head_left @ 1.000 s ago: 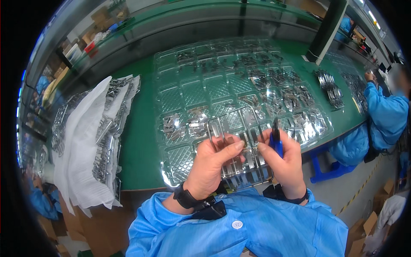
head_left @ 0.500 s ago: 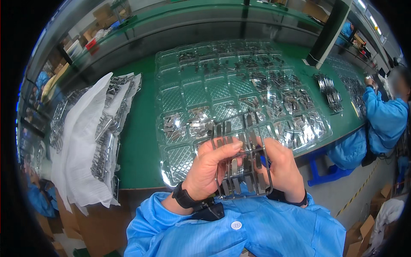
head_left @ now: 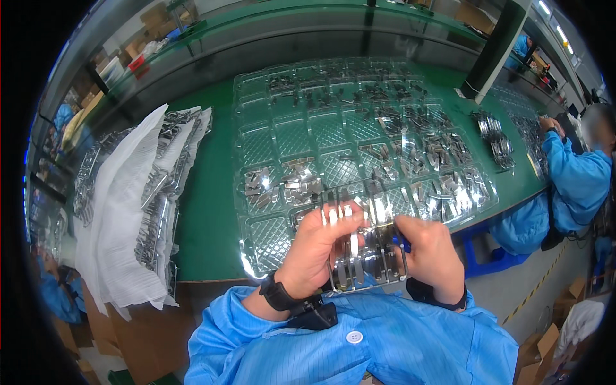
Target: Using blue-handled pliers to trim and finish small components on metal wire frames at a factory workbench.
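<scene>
In front of my chest a small wire rack carries several flat, shiny metal strips, set in rows. My left hand is closed on the rack's left side, its thumb laid across the strips. Against the right side of the rack, my right hand has its fingers curled in; its fingertips are partly hidden, so what they pinch does not show. Beyond both hands lies a clear plastic tray with many compartments, several of them filled with loose metal pieces.
At the left, a stack of racks is layered with white sheets. More metal racks lie right of the tray on the green table. A dark post rises behind. A co-worker in blue sits at the right.
The rack has tilted, and its strips now catch bright light. My right hand has shifted slightly right, while my left hand has stayed nearly in place.
</scene>
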A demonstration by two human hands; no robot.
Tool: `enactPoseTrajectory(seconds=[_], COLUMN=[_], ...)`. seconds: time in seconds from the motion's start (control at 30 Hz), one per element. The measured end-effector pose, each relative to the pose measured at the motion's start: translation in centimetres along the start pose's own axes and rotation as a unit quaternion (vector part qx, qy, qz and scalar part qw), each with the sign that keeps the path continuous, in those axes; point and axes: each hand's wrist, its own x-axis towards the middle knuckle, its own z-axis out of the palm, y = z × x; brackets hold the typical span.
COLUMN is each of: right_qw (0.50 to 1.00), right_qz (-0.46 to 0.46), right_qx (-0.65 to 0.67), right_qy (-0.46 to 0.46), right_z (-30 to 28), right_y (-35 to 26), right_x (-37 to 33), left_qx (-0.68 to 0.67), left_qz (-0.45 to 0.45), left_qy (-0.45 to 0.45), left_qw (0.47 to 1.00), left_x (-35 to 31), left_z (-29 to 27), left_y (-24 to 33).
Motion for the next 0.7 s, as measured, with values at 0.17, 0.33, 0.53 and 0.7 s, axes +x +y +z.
enactPoseTrajectory(seconds=[0.17,0.33,0.53,0.7], right_qw=[0.993,0.893,0.869,0.878], right_qz=[0.085,0.144,0.186,0.177], right_qx=[0.008,0.421,0.447,0.429], right_qy=[0.077,0.059,0.097,0.118], right_z=[-0.8,0.4,1.2,1.6], right_y=[0.7,-1.2,-0.9,-0.8], right_x=[-0.6,-0.1,1.2,1.4], left_qx=[0.039,0.062,0.097,0.125], left_qz=[0.058,0.092,0.082,0.066], left_qy=[0.037,0.042,0.003,0.001], left_qw=[0.997,0.993,0.992,0.990], left_x=[0.3,0.3,0.3,0.1], left_z=[-0.5,-0.2,-0.4,-0.6], left_y=[0.3,-0.3,-0.5,-0.3])
